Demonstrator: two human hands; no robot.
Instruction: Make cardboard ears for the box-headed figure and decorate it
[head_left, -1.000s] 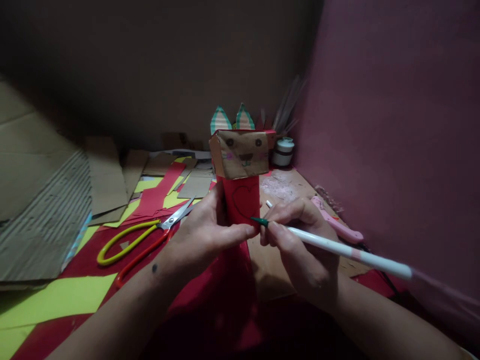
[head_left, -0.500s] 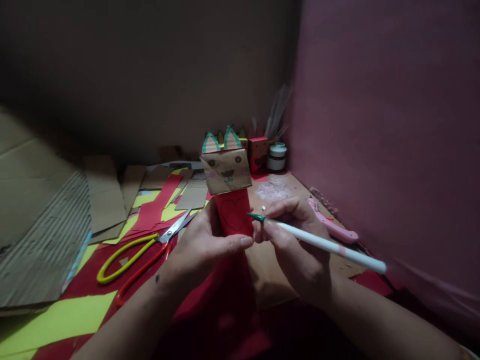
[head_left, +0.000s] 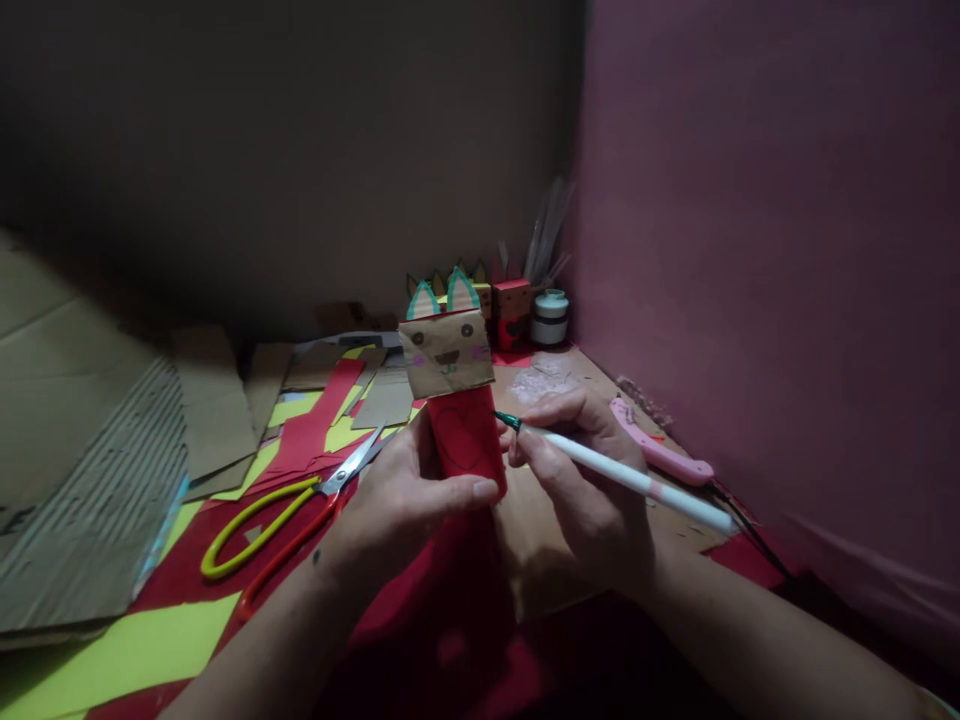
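Observation:
My left hand is closed around the lower part of a paper puppet, thumb across its front. The puppet has a red body with a heart outline on it, a brown cardboard head with a drawn face, and two pointed ears edged in green. Pinched in my right hand is a white marker pen with a green tip. That tip meets or nearly meets the right edge of the red body; I cannot tell whether it touches.
Scissors with yellow and red handles lie left of my hands. Cardboard pieces and yellow paper spread farther left. A pink glue gun rests at right. Behind stand another red puppet and a pale jar.
The marker's tip has moved slightly up along the puppet's right edge, and the pen has shifted a little left. The puppet's head is turned slightly. Both hands keep their hold.

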